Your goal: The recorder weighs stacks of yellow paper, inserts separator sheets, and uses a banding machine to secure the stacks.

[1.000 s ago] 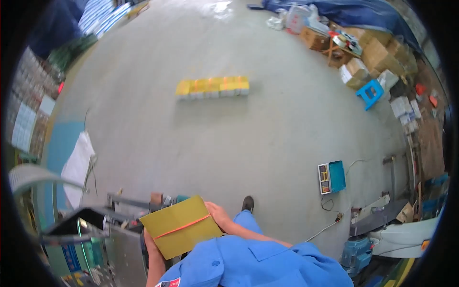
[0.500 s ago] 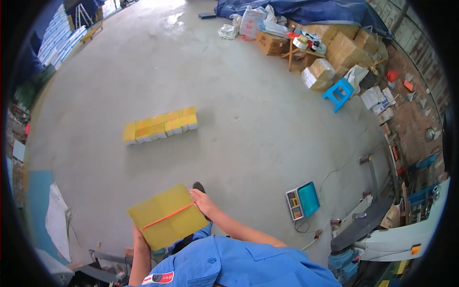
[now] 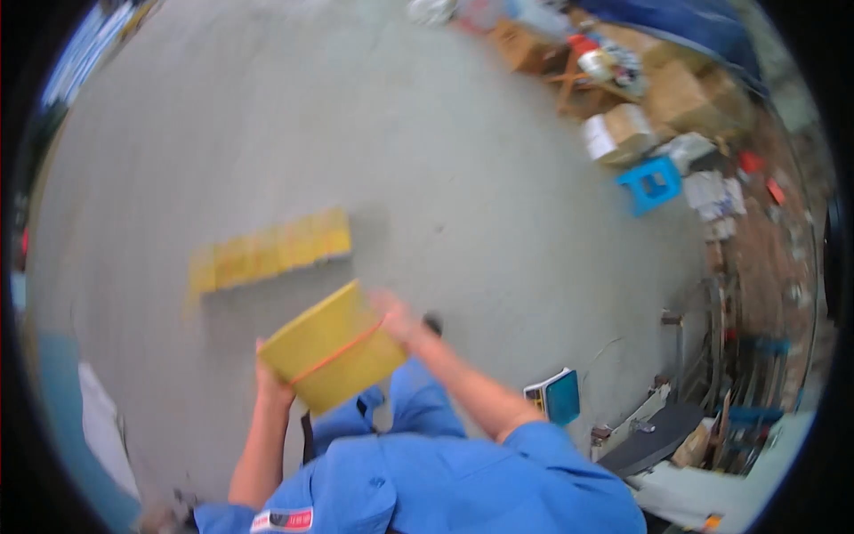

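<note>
Between my two hands is a flat yellow rectangular bundle (image 3: 331,336) with an orange band across it, possibly a stack of sheets. My left hand (image 3: 273,381) is closed on its left edge, the fingers partly hidden. At the opposite edge, close to the end of the band, my right hand (image 3: 397,317) grips it, somewhat blurred. Beyond the held bundle, a row of similar yellow-topped bundles (image 3: 277,253) lies on the grey floor (image 3: 463,178), smeared by motion.
At the back right are cardboard boxes (image 3: 680,96), a small wooden stand (image 3: 569,84) and a blue plastic stool (image 3: 654,182). A scale with a teal top (image 3: 562,397) sits on the floor to my right. White sheeting (image 3: 102,423) lies at the left.
My view has tipped down and shifted. Both hands have carried the yellow bundle forward, so it now appears nearer the row on the floor. My grip remains on both sides.
</note>
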`<state>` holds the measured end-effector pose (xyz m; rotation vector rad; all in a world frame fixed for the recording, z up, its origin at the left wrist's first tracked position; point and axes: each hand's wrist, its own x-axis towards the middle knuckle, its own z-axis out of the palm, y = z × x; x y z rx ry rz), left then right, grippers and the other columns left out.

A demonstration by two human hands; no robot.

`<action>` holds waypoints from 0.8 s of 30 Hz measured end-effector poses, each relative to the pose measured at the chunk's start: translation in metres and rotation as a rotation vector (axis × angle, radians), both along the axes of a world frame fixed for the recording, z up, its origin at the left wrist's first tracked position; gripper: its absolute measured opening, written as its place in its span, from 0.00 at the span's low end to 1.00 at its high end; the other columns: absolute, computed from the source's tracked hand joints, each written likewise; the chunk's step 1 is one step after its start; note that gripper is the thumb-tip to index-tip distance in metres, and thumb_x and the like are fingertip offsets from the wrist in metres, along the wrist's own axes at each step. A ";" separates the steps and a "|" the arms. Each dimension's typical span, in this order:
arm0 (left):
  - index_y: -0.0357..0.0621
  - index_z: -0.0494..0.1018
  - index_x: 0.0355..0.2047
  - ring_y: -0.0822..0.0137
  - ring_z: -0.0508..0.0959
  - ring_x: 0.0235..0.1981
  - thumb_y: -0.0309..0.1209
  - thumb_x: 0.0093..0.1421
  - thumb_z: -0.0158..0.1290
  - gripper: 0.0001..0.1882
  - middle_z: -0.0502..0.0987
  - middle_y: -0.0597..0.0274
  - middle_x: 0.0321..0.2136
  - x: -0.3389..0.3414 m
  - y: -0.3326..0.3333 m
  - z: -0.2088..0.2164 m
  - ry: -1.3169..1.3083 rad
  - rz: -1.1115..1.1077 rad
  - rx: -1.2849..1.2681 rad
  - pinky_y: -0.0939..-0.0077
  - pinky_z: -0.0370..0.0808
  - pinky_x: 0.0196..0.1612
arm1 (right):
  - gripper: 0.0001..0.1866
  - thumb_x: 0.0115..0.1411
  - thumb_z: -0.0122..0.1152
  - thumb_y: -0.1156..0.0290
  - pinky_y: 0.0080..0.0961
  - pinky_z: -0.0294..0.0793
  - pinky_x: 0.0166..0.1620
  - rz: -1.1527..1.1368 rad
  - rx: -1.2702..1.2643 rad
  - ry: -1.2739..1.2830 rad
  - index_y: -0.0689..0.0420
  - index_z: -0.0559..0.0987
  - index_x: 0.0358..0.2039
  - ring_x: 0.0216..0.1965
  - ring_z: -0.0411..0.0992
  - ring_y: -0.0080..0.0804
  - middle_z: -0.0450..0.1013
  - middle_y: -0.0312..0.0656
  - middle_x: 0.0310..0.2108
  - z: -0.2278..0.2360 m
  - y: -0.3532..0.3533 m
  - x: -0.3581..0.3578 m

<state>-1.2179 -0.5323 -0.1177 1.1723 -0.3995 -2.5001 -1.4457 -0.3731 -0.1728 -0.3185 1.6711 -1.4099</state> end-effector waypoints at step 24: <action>0.46 0.64 0.60 0.54 0.65 0.62 0.61 0.67 0.26 0.37 0.67 0.57 0.60 -0.386 0.007 -0.506 -0.192 0.806 0.695 0.53 0.60 0.64 | 0.15 0.61 0.55 0.59 0.24 0.73 0.41 0.951 0.553 -0.123 0.54 0.80 0.41 0.41 0.71 0.20 0.75 0.31 0.42 -0.450 -0.269 -0.410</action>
